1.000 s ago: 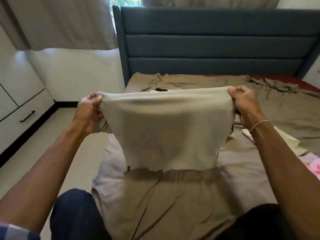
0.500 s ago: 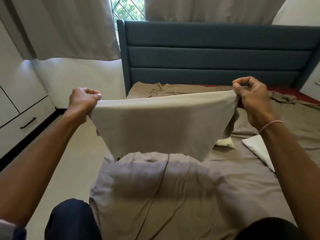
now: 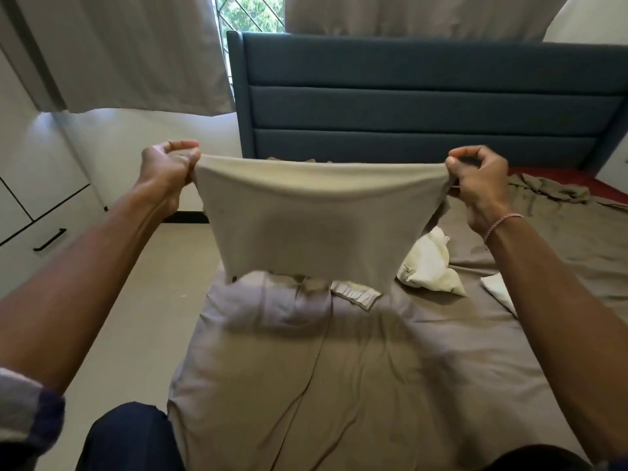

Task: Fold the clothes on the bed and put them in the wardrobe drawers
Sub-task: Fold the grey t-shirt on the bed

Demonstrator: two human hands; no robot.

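I hold a beige garment stretched out in the air above the bed. My left hand pinches its top left corner and my right hand pinches its top right corner. The cloth hangs down between them, its lower edge just above the brown sheet. A crumpled cream garment lies on the bed behind it to the right, and a pale folded piece shows beside my right forearm. A light patterned piece peeks out under the hanging cloth. The wardrobe drawers with a black handle stand at the left.
A dark blue headboard closes the far end of the bed. Curtains hang over the window. A strip of pale floor runs between bed and wardrobe. My knees in dark trousers press against the bed's near edge.
Both hands have lifted the beige garment higher and pulled it wider apart. Its lower part has risen off the bed, uncovering the cream garment and the patterned piece behind it.
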